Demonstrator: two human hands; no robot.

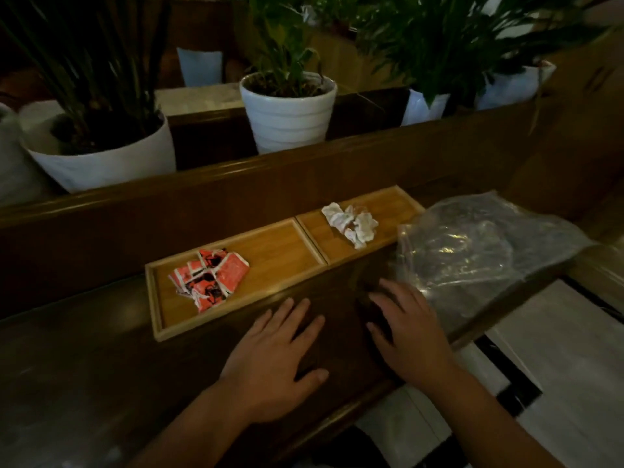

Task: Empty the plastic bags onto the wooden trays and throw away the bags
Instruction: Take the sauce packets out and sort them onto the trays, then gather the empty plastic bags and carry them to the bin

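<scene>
Two wooden trays lie side by side on a dark wooden counter. The left tray (pixel 280 251) holds a heap of red and black packets (pixel 209 278). On the right tray (pixel 388 204) lies a smaller heap of white packets (pixel 351 222). Crumpled clear plastic bags (pixel 472 251) lie on the counter just right of the trays. My left hand (pixel 277 359) rests flat on the counter in front of the left tray, fingers spread. Beside it, my right hand (pixel 408 329) rests with fingers straight, its fingertips close to the edge of the bags. Neither hand holds anything.
A raised wooden ledge (pixel 236 184) runs behind the trays. Beyond it stand white plant pots (pixel 287 113) with tall green leaves. The counter's front edge (pixel 354 417) drops to a pale floor (pixel 557 366) at the lower right.
</scene>
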